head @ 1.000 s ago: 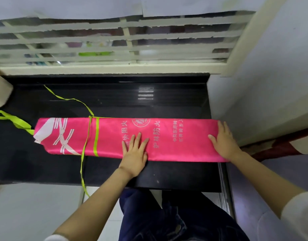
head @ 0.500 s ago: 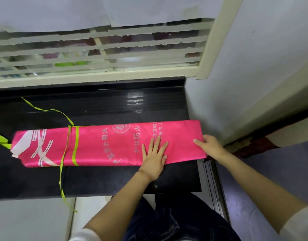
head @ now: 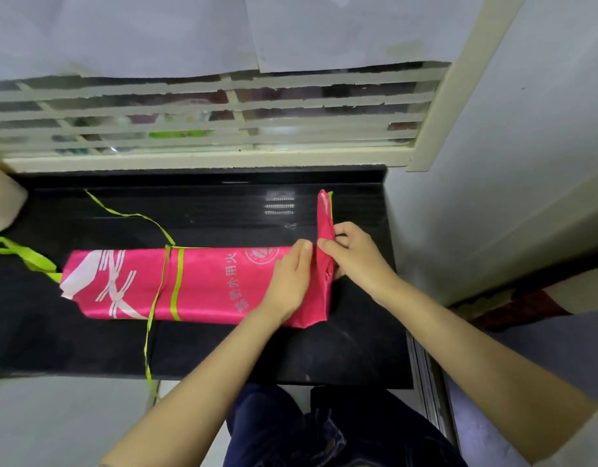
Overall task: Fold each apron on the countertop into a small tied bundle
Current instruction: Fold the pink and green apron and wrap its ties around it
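Plainly, apron end (head: 324, 217) stands pinched by right fingers (head: 331, 250).

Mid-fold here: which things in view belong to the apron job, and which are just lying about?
In the job: pink apron; its green ties; left hand pressing it flat; right hand pinching its raised end; black countertop.
Lying about: beige object at the left edge, unidentifiable; dark red cloth beyond the counter's right end.

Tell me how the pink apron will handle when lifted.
Probably floppy: the pink apron end in the right hand stands up only while pinched. Likely slippery: its fabric shines, and the left hand pins it flat. Its thin green ties may trail.
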`<state>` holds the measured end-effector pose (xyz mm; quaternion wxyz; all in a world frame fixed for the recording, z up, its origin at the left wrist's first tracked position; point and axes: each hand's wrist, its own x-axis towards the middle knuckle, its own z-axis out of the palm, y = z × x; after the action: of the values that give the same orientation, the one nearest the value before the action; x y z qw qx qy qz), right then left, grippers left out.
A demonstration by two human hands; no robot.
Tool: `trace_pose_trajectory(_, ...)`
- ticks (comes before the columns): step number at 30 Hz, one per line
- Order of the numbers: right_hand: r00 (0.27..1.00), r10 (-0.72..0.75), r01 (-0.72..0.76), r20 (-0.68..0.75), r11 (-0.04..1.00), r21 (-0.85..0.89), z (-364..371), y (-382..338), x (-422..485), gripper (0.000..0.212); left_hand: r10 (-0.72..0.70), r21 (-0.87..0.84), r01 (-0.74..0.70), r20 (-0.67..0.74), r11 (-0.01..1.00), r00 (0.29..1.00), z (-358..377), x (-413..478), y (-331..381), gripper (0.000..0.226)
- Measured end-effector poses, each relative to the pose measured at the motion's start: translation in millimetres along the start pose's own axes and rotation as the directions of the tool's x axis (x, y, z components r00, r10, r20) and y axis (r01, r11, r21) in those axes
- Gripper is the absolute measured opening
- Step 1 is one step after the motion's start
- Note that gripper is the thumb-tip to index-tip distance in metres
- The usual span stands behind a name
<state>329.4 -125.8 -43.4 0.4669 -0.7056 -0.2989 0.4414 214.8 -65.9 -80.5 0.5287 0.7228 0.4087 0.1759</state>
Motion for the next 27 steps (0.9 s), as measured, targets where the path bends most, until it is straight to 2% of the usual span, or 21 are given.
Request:
trace_pose_trajectory(2,0.998,-0.057,0.056,-0.023,0.997,-0.062,19,-7,6,0.013,-0.068,-0.084,0.066,-0.02,0.994,0.998,-26,7,20,0.06)
trace_pose_trajectory(3,0.994,-0.104,0.101,-0.019,0.988,-0.117,28,-11,7,0.011,-0.104,-0.085,0.103,-0.005,0.991,0.995,-38,10,27,0.059)
trace_pose_trajectory(6,0.961,-0.265,0.277,0.083,0.901,-0.334,56,-25,8,0.008,-0.161,-0.139,0.164,0.028,0.977,0.987,-75,15,36,0.026)
trace_pose_trajectory(8,0.936,-0.311,0.35,0.168,0.883,-0.314,73,-32,8,0.008,-0.202,-0.18,0.196,-0.017,0.964,0.979,-101,18,28,0.026)
trace_pose_trajectory(11,0.919,-0.356,0.393,0.17,0.867,-0.305,95,-31,17,0.023,-0.229,-0.029,0.228,-0.118,0.973,0.966,-144,23,2,0.027)
trace_pose_trajectory(14,0.939,-0.294,0.343,0.177,0.806,-0.482,114,-18,34,0.039,-0.229,0.216,0.272,-0.204,0.938,0.952,-181,24,-35,0.028)
trace_pose_trajectory(18,0.961,-0.153,0.266,0.229,0.733,-0.626,143,5,48,0.051,-0.302,0.352,0.387,-0.273,0.852,0.913,-218,19,-94,0.032)
trace_pose_trajectory(20,0.972,-0.056,0.198,0.229,0.722,-0.663,160,13,52,0.056,-0.369,0.366,0.463,-0.298,0.808,0.88,-232,15,-114,0.033)
trace_pose_trajectory(22,0.982,0.005,0.125,0.188,0.729,-0.673,172,21,55,0.059,-0.409,0.328,0.489,-0.284,0.808,0.867,-241,10,-129,0.035)
trace_pose_trajectory(27,0.999,0.046,-0.024,0.014,0.724,-0.689,195,34,68,0.058,-0.427,0.357,0.491,-0.247,0.795,0.87,-264,12,-153,0.036)
